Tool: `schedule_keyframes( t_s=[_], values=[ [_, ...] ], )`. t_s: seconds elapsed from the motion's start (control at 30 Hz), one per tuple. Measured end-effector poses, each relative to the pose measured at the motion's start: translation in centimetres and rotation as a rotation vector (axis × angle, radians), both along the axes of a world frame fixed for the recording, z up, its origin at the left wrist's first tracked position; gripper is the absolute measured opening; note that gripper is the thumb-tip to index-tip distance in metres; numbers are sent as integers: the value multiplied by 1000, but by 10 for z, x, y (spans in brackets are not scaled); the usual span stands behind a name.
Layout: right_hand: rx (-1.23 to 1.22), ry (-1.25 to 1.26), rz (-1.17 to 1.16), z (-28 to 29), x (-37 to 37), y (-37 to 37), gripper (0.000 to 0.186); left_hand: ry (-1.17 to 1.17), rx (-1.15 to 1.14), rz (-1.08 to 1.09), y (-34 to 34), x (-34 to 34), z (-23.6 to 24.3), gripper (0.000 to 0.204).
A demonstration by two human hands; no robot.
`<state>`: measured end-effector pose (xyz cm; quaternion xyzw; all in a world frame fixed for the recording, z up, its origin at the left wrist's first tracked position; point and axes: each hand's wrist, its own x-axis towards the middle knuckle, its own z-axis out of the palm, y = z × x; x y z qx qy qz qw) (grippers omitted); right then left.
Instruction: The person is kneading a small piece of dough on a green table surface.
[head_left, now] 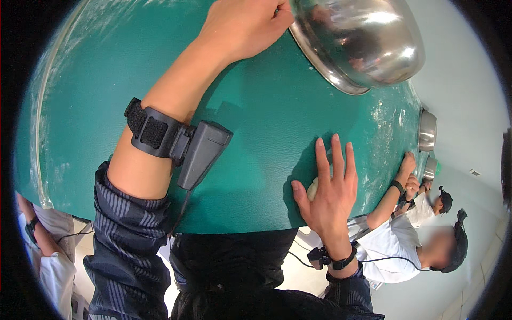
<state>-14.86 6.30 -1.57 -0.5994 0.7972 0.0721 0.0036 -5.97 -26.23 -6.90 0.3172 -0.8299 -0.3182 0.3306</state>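
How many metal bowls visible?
3: large steel bowl by the left hand, smaller steel bowl at picture right, third steel bowl just below that. Others may be hidden.

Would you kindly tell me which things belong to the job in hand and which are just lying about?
Apparently in use:
pale lump, partly under the right hand
large metal bowl, by the left hand
green table

Apparently lying about:
two smaller metal bowls, farther right
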Motion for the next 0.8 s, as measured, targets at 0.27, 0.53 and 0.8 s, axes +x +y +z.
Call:
schedule_keyframes(
  t_s=[0.27,0.53,0.8],
  values=[
    [27,8,40,-1,3,-27,99,-2,-12,-1,0,-2,1,25],
    [4,17,126,-7,-1,-44,100,32,-33,4,1,-3,-2,24],
    [-55,-100,166,-9,-4,-68,98,1,-59,34,1,-2,-2,21]
  ],
)
